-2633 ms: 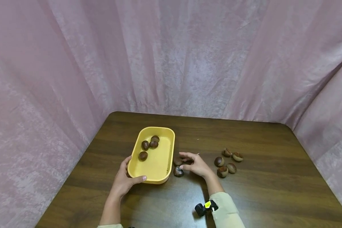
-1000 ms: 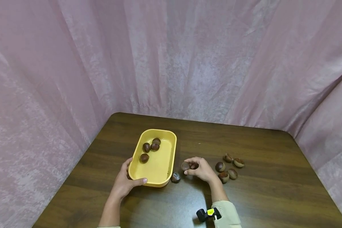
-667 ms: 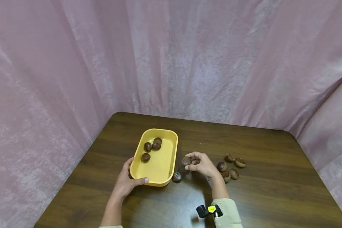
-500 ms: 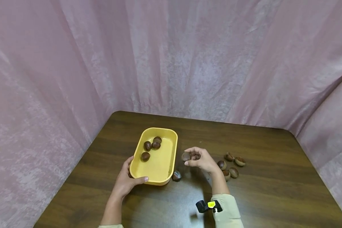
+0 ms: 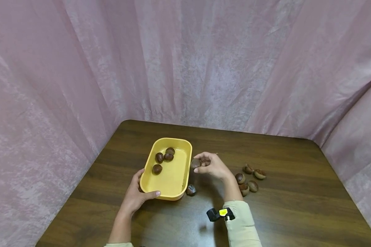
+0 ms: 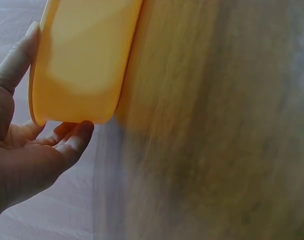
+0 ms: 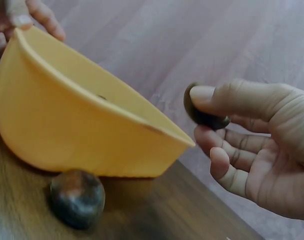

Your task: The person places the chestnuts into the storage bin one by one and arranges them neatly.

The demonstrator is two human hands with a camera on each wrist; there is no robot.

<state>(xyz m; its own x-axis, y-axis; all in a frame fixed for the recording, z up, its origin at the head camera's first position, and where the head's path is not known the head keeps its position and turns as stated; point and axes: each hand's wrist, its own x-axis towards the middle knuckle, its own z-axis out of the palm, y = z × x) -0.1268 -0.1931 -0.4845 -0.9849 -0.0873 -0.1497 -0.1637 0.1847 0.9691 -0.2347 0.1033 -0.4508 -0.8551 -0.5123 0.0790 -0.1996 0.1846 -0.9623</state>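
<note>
My left hand grips the near left corner of a yellow plastic tray, thumb over the rim and the other fingers along its outside. Several brown chestnuts lie inside, towards the tray's left and far part. Just outside the right rim, my right hand pinches a chestnut between thumb and fingertips. The right wrist view shows this chestnut raised above the table, at about rim height. Another chestnut, dark with a whitish patch, sits on the table beside the tray's near right corner.
To the right of my right forearm, several chestnuts with pale brown patches lie in a loose group on the brown wooden table. A pink curtain hangs behind the table and along both sides.
My right hand has picked up one of the two chestnuts beside the tray, drawn it right, then lifted it and brought it left to the rim. My left hand keeps its hold on the tray.
</note>
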